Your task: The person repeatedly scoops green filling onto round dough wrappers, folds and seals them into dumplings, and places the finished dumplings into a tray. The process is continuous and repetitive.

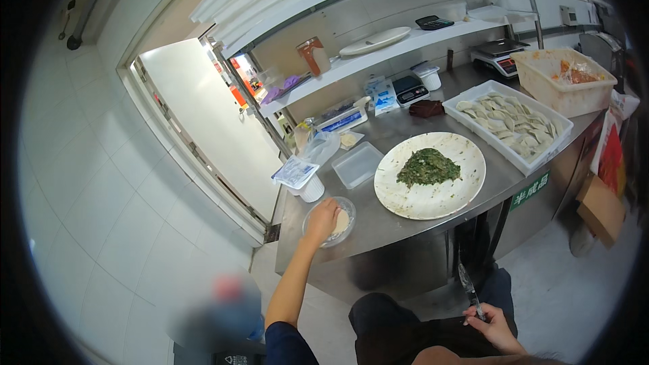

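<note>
My left hand (323, 220) reaches into a round clear plastic bowl (351, 230) at the left end of the steel table. Its fingers touch the edge of a pale round dough wrapper (341, 222); whether they pinch it is hidden. Low at the right, over my lap, my right hand (491, 320) grips a flat, narrow metal spreader (467, 281) smeared with white residue, its blade pointing up. Between the hands and farther back, a large white plate (390, 197) carries a mound of chopped green filling (429, 167). Folded dumplings (507, 121) lie in rows in a white plastic tray (532, 166) beyond it.
A shallow translucent container (357, 165) and a lidded white tub (310, 190) stand behind the bowl. Farther right are a small digital scale (411, 94), a larger scale (499, 56) and a cream bin (568, 94). Shelves (324, 78) overhang the table's back; a door (203, 111) stands left.
</note>
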`<state>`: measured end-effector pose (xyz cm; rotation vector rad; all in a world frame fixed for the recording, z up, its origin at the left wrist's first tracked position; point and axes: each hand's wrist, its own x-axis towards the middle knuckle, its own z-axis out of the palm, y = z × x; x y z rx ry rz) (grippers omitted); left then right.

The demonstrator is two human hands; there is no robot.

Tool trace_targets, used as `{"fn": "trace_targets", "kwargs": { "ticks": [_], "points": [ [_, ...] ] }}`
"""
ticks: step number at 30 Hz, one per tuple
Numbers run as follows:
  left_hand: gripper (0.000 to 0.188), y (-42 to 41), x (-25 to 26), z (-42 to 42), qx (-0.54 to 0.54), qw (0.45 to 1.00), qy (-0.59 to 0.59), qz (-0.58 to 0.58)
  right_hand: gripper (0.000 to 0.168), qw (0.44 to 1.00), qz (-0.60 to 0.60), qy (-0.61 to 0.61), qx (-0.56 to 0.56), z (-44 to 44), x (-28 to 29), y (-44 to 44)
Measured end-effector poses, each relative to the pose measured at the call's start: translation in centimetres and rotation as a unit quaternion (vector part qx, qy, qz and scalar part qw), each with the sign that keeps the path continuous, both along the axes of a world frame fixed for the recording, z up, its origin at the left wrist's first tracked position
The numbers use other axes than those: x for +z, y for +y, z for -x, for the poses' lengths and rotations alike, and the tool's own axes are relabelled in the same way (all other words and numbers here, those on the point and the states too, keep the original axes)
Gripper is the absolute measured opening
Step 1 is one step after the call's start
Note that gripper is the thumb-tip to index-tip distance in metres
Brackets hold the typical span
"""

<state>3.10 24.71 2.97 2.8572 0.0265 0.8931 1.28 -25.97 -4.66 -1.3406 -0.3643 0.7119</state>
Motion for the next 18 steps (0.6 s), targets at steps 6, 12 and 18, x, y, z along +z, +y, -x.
{"fn": "trace_targets", "kwargs": {
  "ticks": [6, 12, 18],
  "points": [
    [0.008, 0.0, 0.4, 1.0, 0.022, 0.999, 0.016, -0.025, 0.01, 1.0, -0.009, 0.013, -0.007, 0.3, 0.6, 1.1],
    [0.015, -0.2, 1.0, 2.7, 0.05, 0.994, 0.09, 0.045, 0.011, 1.0, 0.001, -0.01, 0.012, 0.3, 0.9, 2.5],
    [0.021, -0.4, 1.0, 3.4, 0.002, 0.998, 0.061, -0.006, 0.012, 0.999, 0.013, -0.018, 0.039, 0.3, 0.4, 3.6]
  ]
}}
